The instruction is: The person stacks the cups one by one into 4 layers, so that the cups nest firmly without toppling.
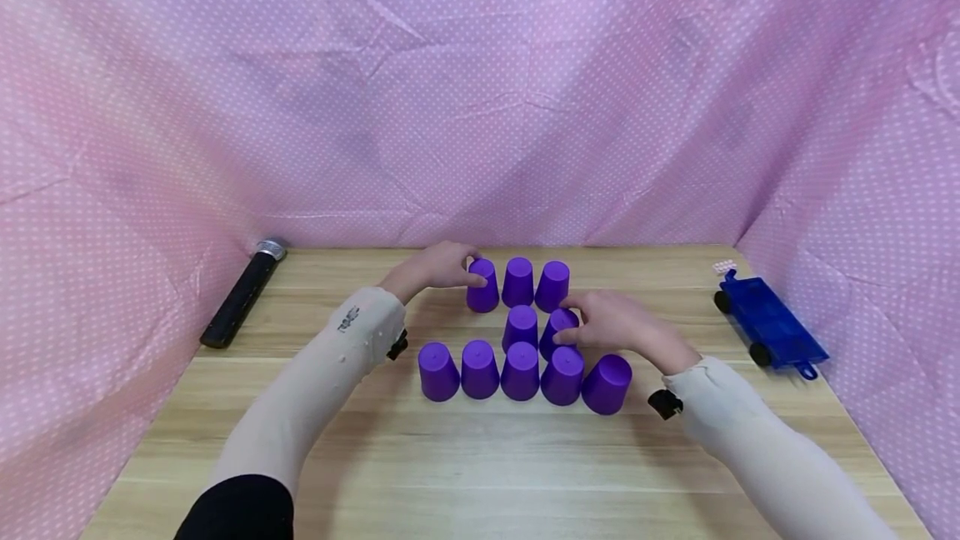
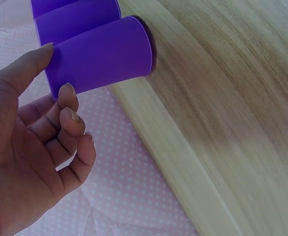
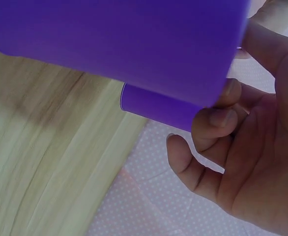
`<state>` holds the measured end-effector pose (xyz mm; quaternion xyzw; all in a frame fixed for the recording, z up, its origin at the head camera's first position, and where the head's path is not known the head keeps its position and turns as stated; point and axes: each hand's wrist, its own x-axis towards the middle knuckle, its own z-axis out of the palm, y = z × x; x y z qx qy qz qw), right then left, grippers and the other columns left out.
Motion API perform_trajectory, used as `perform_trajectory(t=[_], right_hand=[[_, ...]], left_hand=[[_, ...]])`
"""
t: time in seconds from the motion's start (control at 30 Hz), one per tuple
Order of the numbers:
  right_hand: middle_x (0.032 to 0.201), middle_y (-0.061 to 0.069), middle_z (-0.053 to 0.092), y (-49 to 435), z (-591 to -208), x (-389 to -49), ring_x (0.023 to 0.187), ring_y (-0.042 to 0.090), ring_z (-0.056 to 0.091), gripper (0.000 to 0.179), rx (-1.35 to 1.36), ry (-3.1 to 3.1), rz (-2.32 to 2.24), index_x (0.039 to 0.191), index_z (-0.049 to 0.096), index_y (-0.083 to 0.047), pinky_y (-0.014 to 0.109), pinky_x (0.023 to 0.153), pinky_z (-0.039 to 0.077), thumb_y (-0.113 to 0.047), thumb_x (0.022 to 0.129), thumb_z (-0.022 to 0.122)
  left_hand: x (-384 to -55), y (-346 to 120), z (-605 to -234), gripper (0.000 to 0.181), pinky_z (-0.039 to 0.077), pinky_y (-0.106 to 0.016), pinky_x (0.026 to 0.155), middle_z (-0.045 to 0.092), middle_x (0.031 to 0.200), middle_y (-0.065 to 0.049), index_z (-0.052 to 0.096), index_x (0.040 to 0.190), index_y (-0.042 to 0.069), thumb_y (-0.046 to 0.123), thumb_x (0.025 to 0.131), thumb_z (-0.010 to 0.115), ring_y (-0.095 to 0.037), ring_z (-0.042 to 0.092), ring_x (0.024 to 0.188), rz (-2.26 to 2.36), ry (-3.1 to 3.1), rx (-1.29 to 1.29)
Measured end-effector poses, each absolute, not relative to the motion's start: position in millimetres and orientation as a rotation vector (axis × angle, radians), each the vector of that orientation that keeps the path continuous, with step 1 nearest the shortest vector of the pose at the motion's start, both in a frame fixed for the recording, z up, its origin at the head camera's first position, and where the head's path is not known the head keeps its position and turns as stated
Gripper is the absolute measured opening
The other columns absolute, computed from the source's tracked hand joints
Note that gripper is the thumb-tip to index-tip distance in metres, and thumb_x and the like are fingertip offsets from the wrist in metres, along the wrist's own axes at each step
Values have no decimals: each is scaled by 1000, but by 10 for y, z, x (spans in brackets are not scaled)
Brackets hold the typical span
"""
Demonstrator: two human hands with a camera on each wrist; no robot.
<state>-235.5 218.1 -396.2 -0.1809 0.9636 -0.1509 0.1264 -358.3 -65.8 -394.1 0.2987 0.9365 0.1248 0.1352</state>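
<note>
Upside-down purple cups stand in three rows on the table. My left hand (image 1: 444, 265) pinches the left cup (image 1: 482, 294) of the back row near its closed end. In the left wrist view, the thumb of the left hand (image 2: 36, 132) and the fingers lie on either side of that cup (image 2: 102, 56). My right hand (image 1: 611, 322) holds the right cup (image 1: 558, 325) of the middle row, thumb towards me. Beside it is the left middle cup (image 1: 520, 327). Up close in the right wrist view, a large purple cup (image 3: 119, 44) partly hides the right hand's (image 3: 252, 147) fingers.
Several cups form the front row (image 1: 521, 372), its rightmost cup (image 1: 607, 384) slightly tilted. Two more back-row cups (image 1: 517, 282) stand right of the left hand. A black microphone (image 1: 243, 294) lies far left; a blue toy wagon (image 1: 772, 323) sits right. Pink dotted cloth (image 1: 480, 107) encloses the table.
</note>
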Motion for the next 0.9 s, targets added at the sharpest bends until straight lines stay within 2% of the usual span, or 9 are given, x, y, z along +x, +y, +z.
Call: perform_trajectory(t=[0.17, 0.6, 0.9], right_hand=[[94, -2, 70, 2180, -3978, -2371, 85, 16, 63, 53, -555, 2820, -430, 122, 68, -15, 41, 79, 52, -50, 84, 75], [94, -3, 69, 2176, -3974, -2385, 84, 16, 61, 51, -533, 2809, -430, 121, 68, -16, 38, 75, 50, -50, 84, 75], [89, -3, 67, 2172, -3973, -2383, 81, 15, 60, 47, -550, 2812, -438, 118, 68, -15, 36, 71, 49, -47, 84, 76]], left_hand=[[-3597, -637, -3957, 52, 52, -40, 90, 71, 106, -5, 64, 129, 12, 45, 89, 71, -22, 66, 98, 357, 2719, 869], [-3612, -628, -3974, 51, 51, -40, 91, 71, 104, -5, 64, 128, 12, 44, 89, 71, -22, 66, 97, 375, 2709, 852], [-3621, -625, -3982, 53, 52, -38, 87, 71, 104, -6, 64, 128, 11, 45, 88, 71, -22, 66, 95, 379, 2705, 849]])
